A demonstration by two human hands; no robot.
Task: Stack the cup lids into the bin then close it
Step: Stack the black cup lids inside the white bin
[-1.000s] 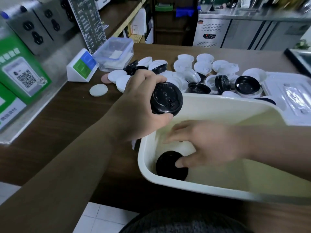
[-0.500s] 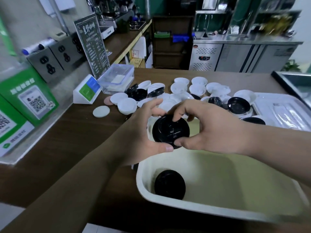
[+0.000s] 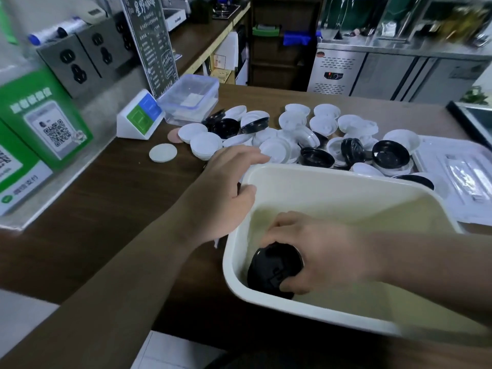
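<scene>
A cream plastic bin [image 3: 332, 173] stands on the brown counter in front of me. My right hand [image 3: 327, 251] is down in its near left corner and grips a black cup lid [image 3: 274, 267] from above, low against the bin floor. My left hand [image 3: 221, 198] rests at the bin's far left corner, fingers stretched toward the heap, holding nothing that I can see. Behind the bin lies a heap of white and black cup lids [image 3: 292, 139]. A flat translucent bin cover [image 3: 458, 171] lies to the right.
A clear lidded container [image 3: 190, 99] and a small white stand [image 3: 138, 118] sit at the back left, with a chalk menu board [image 3: 151, 43] behind. Green QR signs [image 3: 45, 121] line the left ledge. Flat white discs [image 3: 163, 153] lie near the heap.
The black lid passed from my left hand to my right, which carried it down into the bin's near left corner. My left hand let go and moved to the bin's rim.
</scene>
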